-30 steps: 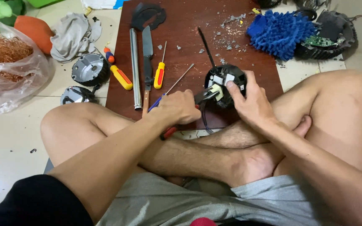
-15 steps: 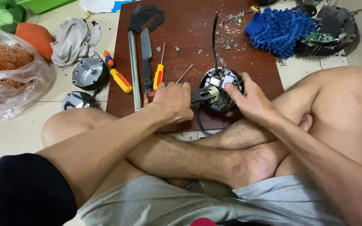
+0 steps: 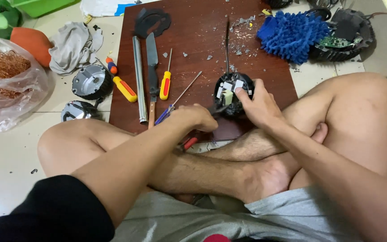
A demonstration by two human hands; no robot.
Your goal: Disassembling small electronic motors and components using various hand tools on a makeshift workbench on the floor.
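Two hands work on a small black motor on a brown board.

From the head view: the left hand (image 3: 196,117) has slid closer, its grip closed on a red-handled tool poking the motor (image 3: 233,93), which the right hand (image 3: 259,105) holds. The motor sits near the board (image 3: 193,40) front edge; screwdrivers (image 3: 165,83) lie left, open board behind.
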